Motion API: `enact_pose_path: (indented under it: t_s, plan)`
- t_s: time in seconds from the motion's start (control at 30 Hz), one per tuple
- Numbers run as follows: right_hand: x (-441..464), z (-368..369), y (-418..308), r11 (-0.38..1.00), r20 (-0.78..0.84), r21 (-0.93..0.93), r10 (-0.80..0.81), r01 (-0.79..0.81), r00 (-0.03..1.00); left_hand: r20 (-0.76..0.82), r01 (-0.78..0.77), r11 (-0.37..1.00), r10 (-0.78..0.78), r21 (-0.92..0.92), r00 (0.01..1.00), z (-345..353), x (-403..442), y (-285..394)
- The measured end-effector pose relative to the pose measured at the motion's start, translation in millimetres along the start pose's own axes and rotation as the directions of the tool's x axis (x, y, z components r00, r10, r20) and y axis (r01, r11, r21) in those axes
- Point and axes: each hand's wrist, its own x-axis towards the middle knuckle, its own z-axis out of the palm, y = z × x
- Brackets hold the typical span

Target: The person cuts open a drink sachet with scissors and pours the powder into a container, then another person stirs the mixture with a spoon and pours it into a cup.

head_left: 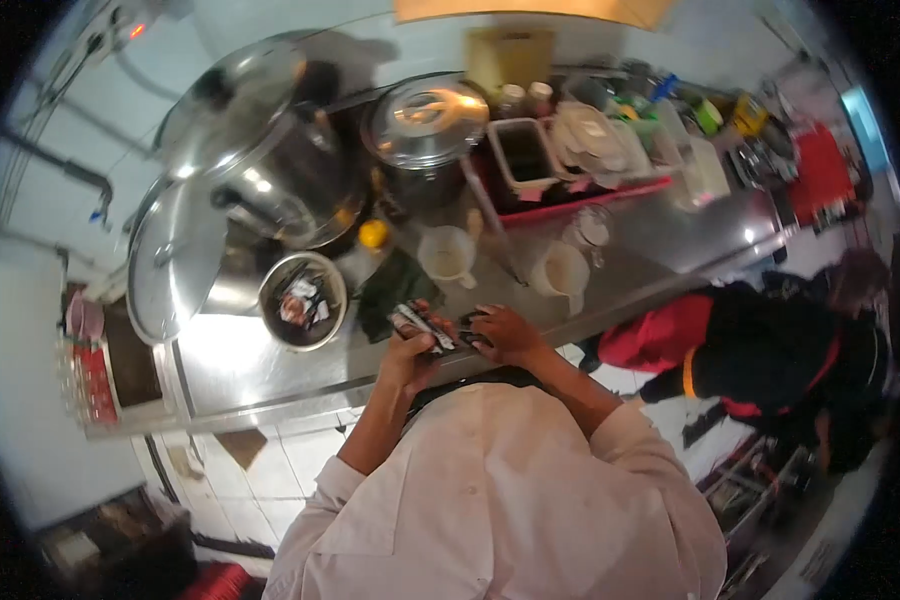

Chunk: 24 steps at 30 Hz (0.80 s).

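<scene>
While the left grip is clenched around a black-and-white bundle at the near edge of the steel bench, the right grip curls just beside it, holding what I cannot tell through the blur; a dark green sheet lies between a round bowl and a translucent jug

A lidded metal pot stands beside a red tray holding plastic containers, near a yellow-capped bottle.

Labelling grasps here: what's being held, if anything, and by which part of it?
Left hand holds a small black-and-white oblong item; the exact grip spot is too blurred. Right hand: fingers near something small and dark, hold unclear.
</scene>
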Motion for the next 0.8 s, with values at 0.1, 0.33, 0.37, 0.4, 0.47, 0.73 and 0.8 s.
enact_pose_path:
  t_s: [0.1,0.33,0.37,0.4,0.47,0.73,0.8]
  plan:
    - [-14,-3,1,0.999,-0.108,-0.029,-0.02,0.017,0.994,-0.007,0.032,0.997,-0.032,0.064,0.999,9,5,-9]
    - [-24,-106,-66,0.68,-0.226,0.732,0.298,-0.04,0.927,-0.003,0.123,0.982,-0.124,0.143,0.992,47,25,-29]
    - [-21,-108,-70,0.679,-0.236,0.733,0.308,-0.04,0.922,0.024,0.154,0.979,-0.158,0.137,0.987,56,30,-35]
    - [-17,-109,-74,0.716,-0.345,0.698,0.341,-0.004,0.874,0.026,0.166,0.975,-0.171,0.145,0.985,64,35,-41]
    - [-17,-105,-72,0.754,-0.459,0.656,0.374,0.024,0.806,0.082,0.216,0.962,-0.232,0.168,0.969,78,48,-52]
    - [-43,-91,-48,0.568,-0.446,0.823,0.626,0.018,0.639,0.134,0.263,0.835,-0.368,0.483,0.92,70,79,-91]
    - [-52,-94,-45,0.476,-0.417,0.876,0.655,0.085,0.63,0.162,0.254,0.831,-0.375,0.494,0.913,65,80,-93]
